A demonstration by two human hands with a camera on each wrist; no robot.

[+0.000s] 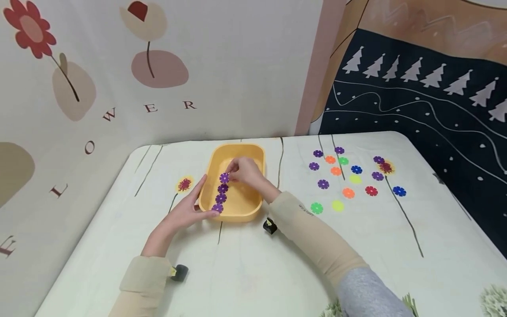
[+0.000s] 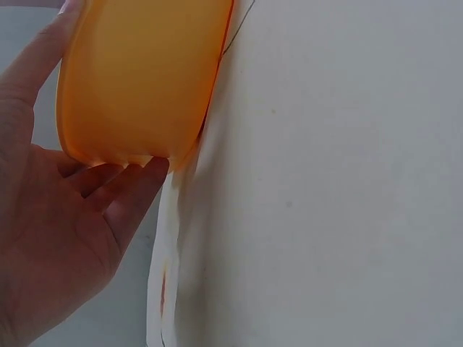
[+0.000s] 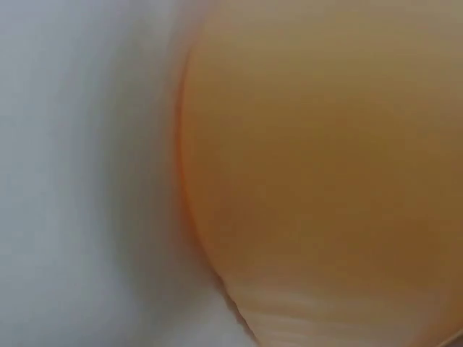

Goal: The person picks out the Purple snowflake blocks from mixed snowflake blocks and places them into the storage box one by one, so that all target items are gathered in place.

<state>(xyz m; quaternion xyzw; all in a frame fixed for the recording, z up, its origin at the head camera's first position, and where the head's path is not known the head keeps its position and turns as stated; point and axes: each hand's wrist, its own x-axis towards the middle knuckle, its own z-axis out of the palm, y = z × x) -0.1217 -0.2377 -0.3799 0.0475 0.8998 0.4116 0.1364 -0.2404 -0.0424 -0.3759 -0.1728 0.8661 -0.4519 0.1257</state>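
Note:
A yellow plastic tray with rounded corners stands on the table. My left hand holds it at the near left corner, fingers along the outer side and thumb by the near rim. In the left wrist view the fingers lie against the tray wall. Inside the tray, a chain of several purple snowflake discs runs along the left side, its lowest disc beside my left thumb. My right hand reaches over the tray and pinches the chain's far end. The right wrist view shows only the blurred tray.
Loose snowflake discs in purple, orange, green, yellow, red and blue lie scattered at the right. A flower-printed white cloth covers the table. A printed wall hanging stands behind it.

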